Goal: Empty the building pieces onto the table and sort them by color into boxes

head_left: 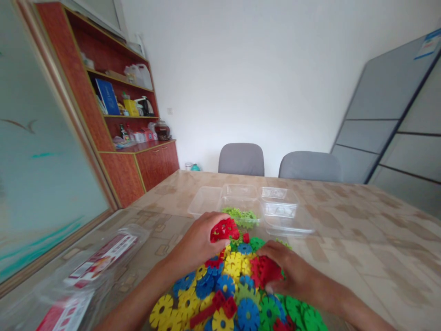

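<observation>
A heap of flat plastic gear-shaped pieces [237, 294] in red, yellow, blue and green lies on the table in front of me. My left hand [198, 243] is closed around a few red pieces [223, 229] at the heap's far left edge. My right hand [292, 273] rests on the heap's right side, fingers curled over more red pieces [264, 271]. Just beyond the heap stand several clear plastic tubs; the middle one [241, 204] holds green pieces [241, 216].
A clear plastic bag [86, 271] with red and white labels lies at the left on the table [361, 239]. Two grey chairs [241, 158] stand at the far side. A wooden shelf cabinet [131, 138] is at the left, grey panels [396, 115] at the right.
</observation>
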`<state>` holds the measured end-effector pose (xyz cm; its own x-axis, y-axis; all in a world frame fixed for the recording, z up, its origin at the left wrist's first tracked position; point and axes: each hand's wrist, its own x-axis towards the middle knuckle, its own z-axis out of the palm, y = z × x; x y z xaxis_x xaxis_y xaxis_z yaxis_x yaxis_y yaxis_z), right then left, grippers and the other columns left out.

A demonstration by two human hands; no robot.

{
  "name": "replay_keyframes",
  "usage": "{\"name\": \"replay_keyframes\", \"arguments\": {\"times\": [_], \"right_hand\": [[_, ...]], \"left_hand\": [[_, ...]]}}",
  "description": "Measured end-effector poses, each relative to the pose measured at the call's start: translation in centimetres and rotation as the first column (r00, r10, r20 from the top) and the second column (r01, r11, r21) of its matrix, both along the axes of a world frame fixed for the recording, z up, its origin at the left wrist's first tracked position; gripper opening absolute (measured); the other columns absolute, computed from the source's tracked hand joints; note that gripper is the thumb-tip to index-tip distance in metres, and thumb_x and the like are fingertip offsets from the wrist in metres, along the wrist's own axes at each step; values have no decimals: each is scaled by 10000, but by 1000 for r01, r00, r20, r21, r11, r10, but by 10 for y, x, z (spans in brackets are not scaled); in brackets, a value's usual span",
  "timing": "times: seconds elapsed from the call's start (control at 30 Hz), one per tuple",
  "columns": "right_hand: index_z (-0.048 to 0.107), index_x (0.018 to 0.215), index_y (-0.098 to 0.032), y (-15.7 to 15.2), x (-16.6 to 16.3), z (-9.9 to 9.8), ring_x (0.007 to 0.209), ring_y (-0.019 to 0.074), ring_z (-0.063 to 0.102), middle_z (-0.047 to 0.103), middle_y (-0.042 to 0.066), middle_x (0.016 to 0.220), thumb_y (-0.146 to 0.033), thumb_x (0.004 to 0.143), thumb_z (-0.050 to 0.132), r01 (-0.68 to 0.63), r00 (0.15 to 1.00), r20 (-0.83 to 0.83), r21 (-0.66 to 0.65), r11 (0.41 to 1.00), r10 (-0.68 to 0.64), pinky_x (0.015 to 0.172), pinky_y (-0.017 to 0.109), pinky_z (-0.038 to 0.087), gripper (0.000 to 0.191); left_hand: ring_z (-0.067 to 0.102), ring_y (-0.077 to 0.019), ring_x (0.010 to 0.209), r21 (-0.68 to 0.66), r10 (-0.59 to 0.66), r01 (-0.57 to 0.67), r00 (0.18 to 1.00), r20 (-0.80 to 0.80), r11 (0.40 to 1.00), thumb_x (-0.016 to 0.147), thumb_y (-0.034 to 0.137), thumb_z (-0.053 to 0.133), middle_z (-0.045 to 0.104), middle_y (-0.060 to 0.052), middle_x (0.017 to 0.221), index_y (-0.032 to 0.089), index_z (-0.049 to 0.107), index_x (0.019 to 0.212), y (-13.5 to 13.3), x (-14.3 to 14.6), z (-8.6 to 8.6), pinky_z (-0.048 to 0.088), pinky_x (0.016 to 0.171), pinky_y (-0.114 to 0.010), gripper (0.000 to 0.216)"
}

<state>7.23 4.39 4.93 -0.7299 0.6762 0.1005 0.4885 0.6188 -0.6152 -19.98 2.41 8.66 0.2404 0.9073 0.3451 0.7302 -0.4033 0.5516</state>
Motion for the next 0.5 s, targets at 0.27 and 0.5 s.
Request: {"name": "replay_keyframes", "arguments": {"times": [0.27,0.5], "right_hand": [[577,940,-212,0,-9,-13,939,217,536,580,24,979,-194,651,768,40,999,30,84,996,-43,834,324,444,347],[564,912,-203,-4,-12,-10,694,140,530,588,-30,777,-281,700,737,58,994,-76,-174,983,-72,590,210,379,285]], "left_hand": [[601,-253,1079,27,-10,7,993,115,1000,710,227,677,665,-74,1167,180,622,1161,51,-8,13,436,969,-345,457],[646,-214,953,31,-43,38,984,173,999,750,189,709,694,-57,1045,162,641,1056,144,5,22,507,867,-337,314]]}}
